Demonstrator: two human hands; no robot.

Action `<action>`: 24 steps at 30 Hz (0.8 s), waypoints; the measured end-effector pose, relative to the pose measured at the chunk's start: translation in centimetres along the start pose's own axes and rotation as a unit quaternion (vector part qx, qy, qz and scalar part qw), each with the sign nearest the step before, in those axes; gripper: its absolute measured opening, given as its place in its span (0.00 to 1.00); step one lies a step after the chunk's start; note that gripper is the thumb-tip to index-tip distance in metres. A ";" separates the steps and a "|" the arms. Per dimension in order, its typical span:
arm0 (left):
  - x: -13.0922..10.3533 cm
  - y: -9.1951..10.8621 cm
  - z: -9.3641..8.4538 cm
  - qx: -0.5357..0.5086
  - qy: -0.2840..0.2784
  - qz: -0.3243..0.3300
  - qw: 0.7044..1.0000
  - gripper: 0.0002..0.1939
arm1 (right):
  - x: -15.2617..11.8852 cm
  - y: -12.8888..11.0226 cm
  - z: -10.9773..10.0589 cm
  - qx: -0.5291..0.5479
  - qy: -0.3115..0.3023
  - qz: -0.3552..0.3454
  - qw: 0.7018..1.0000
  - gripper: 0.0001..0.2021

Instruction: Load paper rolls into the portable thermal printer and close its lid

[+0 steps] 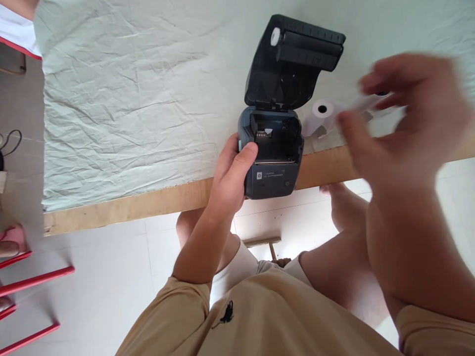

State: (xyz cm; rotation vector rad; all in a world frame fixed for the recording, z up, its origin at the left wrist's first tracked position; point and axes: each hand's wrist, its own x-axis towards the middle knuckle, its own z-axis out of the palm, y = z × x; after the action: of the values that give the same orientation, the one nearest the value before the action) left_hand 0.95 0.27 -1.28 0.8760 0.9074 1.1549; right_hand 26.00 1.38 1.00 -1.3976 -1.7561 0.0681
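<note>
My left hand [233,170] grips the left side of a small dark portable label printer [272,183], its thumb over the rim of the paper bay. The printer sits at the table's front edge. Its hinged lid [282,79] stands swung back, showing a roller and a bay with no paper roll in it. To the right of the printer, a white paper roll [315,123] with a black core lies on the cloth. Above the rolls my right hand [411,113] is smeared by motion, thumb and fingers apart; a pale blur between them cannot be made out.
A pale green wrinkled cloth [141,109] covers the table, whose wooden edge [129,205] shows along the front. A second roll is partly hidden behind my right hand. Another person's arm [22,6] reaches in at upper left. Red stool legs [37,281] stand on the floor.
</note>
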 end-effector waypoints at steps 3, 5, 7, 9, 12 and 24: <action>0.0 0.1 0.0 0.003 -0.007 -0.004 1.000 0.24 | 0.4 2.2 -1.2 -0.087 0.032 -0.032 0.995 0.25; 0.0 0.0 -0.1 0.006 -0.005 -0.003 1.000 0.25 | 0.4 4.0 -1.0 -0.107 0.007 -0.003 0.994 0.28; 0.0 -0.1 -0.1 0.006 -0.001 0.004 1.000 0.26 | 0.2 5.4 -0.3 -0.118 -0.014 0.043 0.992 0.22; 0.1 -0.3 -0.1 0.005 0.005 0.008 1.000 0.26 | 0.0 6.3 0.2 -0.107 -0.009 0.058 0.993 0.20; 0.0 -0.3 -0.1 0.002 0.010 0.014 1.000 0.25 | 0.0 6.2 0.2 -0.009 0.065 0.017 0.998 0.27; 0.1 -0.4 -0.7 0.016 -0.024 0.007 1.000 0.22 | 0.5 -6.9 1.7 0.059 -0.091 -0.012 0.994 0.06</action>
State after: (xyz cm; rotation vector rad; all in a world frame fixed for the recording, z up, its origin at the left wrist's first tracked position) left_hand 0.49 0.35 -1.87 0.9331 0.8826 1.1292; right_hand 19.63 0.04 3.85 -1.3187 -1.8854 0.2891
